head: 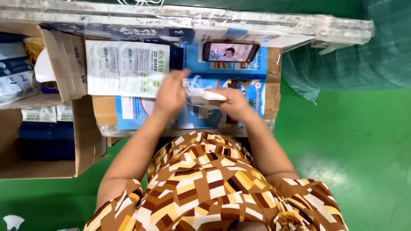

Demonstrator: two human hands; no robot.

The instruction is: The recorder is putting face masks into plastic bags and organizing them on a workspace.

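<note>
Both hands meet over the blue work surface [252, 92]: the right hand [229, 100] grips a small stack of white masks [204, 95], the left hand [170, 92] (blurred) pinches their ear loops [191, 84].

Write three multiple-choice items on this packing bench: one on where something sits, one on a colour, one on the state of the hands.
1. Where does the phone sit?
A. On the floor
B. At the far side of the work surface, above the hands
C. Inside the cardboard box

2. What colour is the floor?
A. Green
B. Grey
C. Red

3. What are the hands doing?
A. Both lie flat and empty
B. Both hold the phone
C. The right hand holds a small white stack of masks, the left hand at it

Answers: 1 B, it lies beyond the hands. 2 A, green shows all around. 3 C, both hands meet at the white stack.
</note>
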